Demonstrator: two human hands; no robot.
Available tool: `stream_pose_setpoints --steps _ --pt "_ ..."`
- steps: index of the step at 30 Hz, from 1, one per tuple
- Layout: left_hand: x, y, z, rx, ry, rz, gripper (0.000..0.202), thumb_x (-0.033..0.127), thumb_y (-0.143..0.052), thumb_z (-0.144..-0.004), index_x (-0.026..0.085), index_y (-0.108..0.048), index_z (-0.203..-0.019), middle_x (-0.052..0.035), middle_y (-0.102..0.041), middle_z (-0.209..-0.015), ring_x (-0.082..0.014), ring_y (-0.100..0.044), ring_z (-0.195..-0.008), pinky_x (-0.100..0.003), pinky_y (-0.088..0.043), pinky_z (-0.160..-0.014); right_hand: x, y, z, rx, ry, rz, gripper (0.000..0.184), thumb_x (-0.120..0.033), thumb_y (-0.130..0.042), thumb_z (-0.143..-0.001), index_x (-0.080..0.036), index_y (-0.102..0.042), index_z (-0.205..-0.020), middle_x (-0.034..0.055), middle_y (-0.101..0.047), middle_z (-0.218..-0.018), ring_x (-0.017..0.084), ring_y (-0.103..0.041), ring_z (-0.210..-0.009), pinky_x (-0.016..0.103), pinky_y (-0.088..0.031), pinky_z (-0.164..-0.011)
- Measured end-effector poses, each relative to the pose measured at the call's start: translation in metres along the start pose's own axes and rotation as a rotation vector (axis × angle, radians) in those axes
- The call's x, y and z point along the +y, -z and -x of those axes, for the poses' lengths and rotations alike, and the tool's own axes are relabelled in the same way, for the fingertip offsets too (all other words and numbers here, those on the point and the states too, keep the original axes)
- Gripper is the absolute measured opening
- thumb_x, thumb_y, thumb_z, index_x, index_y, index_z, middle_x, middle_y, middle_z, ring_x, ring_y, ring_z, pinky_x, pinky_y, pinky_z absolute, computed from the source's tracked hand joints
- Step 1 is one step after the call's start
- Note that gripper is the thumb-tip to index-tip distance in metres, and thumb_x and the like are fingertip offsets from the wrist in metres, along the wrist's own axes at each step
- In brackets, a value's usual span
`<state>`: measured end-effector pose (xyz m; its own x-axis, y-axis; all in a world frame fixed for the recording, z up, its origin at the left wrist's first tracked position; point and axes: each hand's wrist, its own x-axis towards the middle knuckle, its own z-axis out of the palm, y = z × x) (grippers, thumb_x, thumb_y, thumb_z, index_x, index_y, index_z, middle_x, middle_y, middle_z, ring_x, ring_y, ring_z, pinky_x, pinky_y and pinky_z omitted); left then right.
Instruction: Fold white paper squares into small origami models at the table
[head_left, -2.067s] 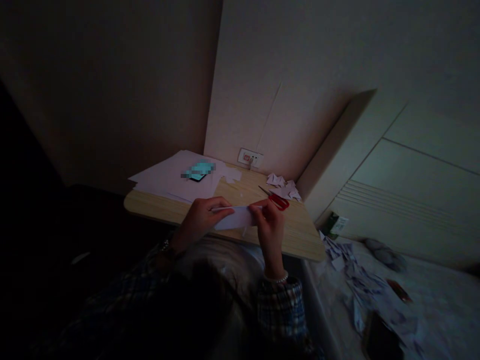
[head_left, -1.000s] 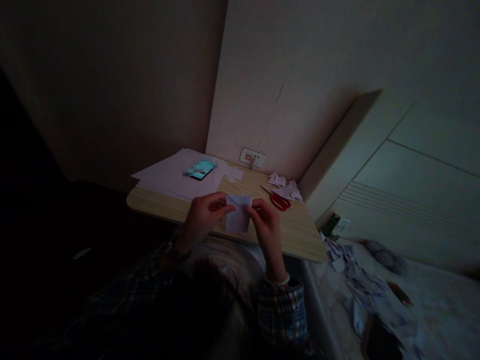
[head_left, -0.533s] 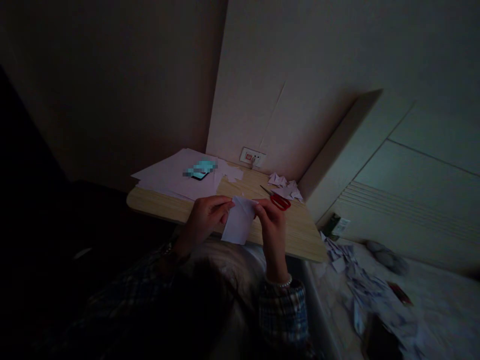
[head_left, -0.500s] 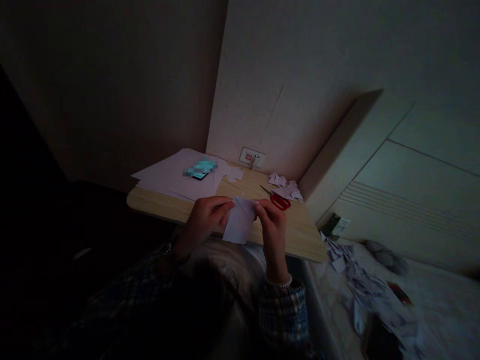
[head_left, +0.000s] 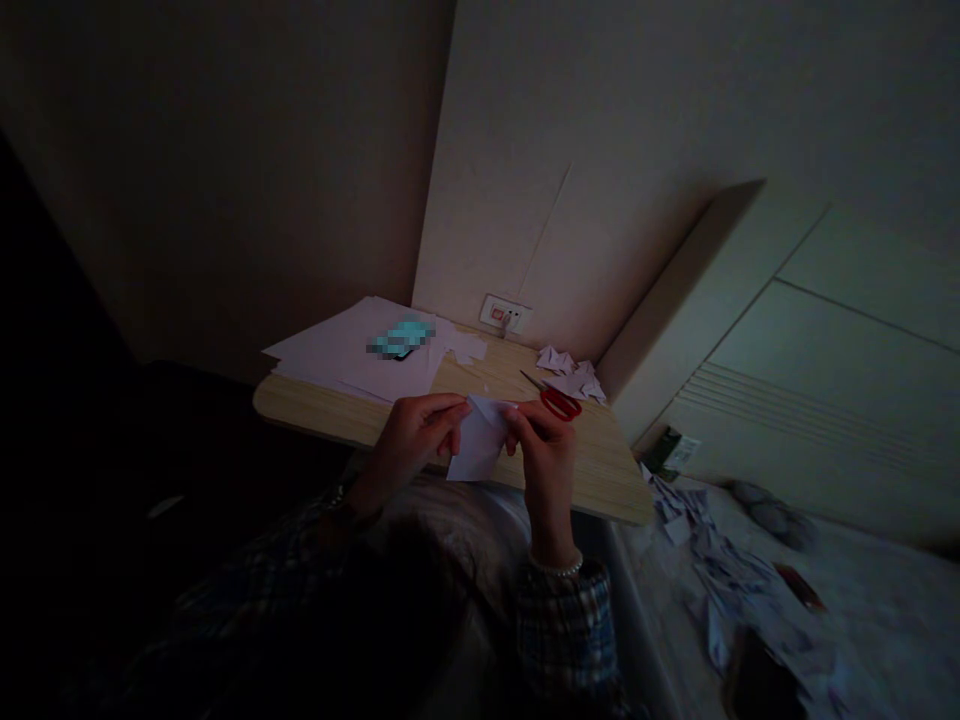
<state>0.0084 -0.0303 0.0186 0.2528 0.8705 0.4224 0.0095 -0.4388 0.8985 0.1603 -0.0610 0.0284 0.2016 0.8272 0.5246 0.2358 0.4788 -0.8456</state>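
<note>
A small piece of white paper (head_left: 477,446) hangs between my two hands over the front edge of the wooden tabletop (head_left: 592,470). Its upper left corner is pinched by my left hand (head_left: 420,432). With thumb and fingers closed, my right hand (head_left: 544,440) grips the upper right side, where the top edge looks folded over. Just beyond my right hand lies a pair of scissors (head_left: 561,404) with red handles. Behind them sit several folded paper pieces (head_left: 574,376).
Large white sheets (head_left: 337,350) cover the table's left part, with a phone (head_left: 401,340) on top. Paper scraps (head_left: 466,346) lie beside them, below a wall socket (head_left: 505,314). On the bed (head_left: 885,600) at right are many paper pieces (head_left: 720,550) and a grey bundle (head_left: 772,510).
The top right corner of the paper has come further down toward me under my right fingers. Both hands stay in nearly the same place.
</note>
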Motion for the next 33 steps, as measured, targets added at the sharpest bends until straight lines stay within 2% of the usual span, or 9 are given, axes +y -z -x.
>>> stream_pose_setpoints --steps 8,13,21,28,33 --pt "0.002 -0.001 0.001 0.024 -0.024 -0.059 0.032 0.036 -0.05 -0.083 0.017 -0.054 -0.057 0.0043 -0.05 -0.044 -0.0089 -0.046 -0.042 -0.019 -0.036 -0.044 -0.004 -0.003 0.001 0.046 0.01 0.047 0.026 -0.033 -0.062 -0.076 -0.017 -0.06 -0.055 -0.0048 -0.048 -0.05 0.009 -0.043 -0.049 0.022 -0.034 -0.049" --pt "0.005 -0.003 0.002 0.046 -0.07 -0.125 0.032 0.033 -0.05 -0.084 0.017 -0.054 -0.058 0.0046 -0.049 -0.045 -0.0091 -0.048 -0.044 -0.02 -0.038 -0.049 -0.004 -0.005 0.002 0.083 0.005 0.073 0.023 -0.032 -0.062 -0.077 -0.017 -0.061 -0.06 -0.0052 -0.047 -0.05 0.009 -0.042 -0.049 0.022 -0.033 -0.047" --pt "0.008 -0.005 0.003 0.075 -0.106 -0.177 0.031 0.031 -0.049 -0.085 0.017 -0.054 -0.058 0.0048 -0.049 -0.043 -0.0093 -0.047 -0.042 -0.02 -0.038 -0.049 -0.003 -0.006 0.003 0.095 0.056 0.121 0.029 -0.033 -0.058 -0.081 -0.017 -0.057 -0.057 -0.0047 -0.047 -0.052 0.009 -0.041 -0.05 0.023 -0.032 -0.048" --pt "0.01 -0.008 0.005 0.123 -0.154 -0.277 0.033 0.029 -0.046 -0.087 0.018 -0.049 -0.056 0.0057 -0.044 -0.043 -0.0089 -0.044 -0.043 -0.02 -0.036 -0.05 0.002 -0.008 0.009 0.203 0.12 0.199 0.025 -0.033 -0.057 -0.083 -0.018 -0.061 -0.064 -0.0021 -0.056 -0.06 0.012 -0.05 -0.059 0.025 -0.037 -0.057" --pt "0.011 -0.005 0.004 0.21 -0.202 -0.35 0.027 0.027 -0.049 -0.083 0.017 -0.05 -0.058 0.0045 -0.045 -0.05 -0.0098 -0.043 -0.049 -0.021 -0.033 -0.05 0.0 -0.009 0.006 0.086 0.03 0.12 0.017 -0.033 -0.06 -0.08 -0.018 -0.064 -0.074 -0.0013 -0.06 -0.068 0.012 -0.053 -0.063 0.023 -0.039 -0.054"
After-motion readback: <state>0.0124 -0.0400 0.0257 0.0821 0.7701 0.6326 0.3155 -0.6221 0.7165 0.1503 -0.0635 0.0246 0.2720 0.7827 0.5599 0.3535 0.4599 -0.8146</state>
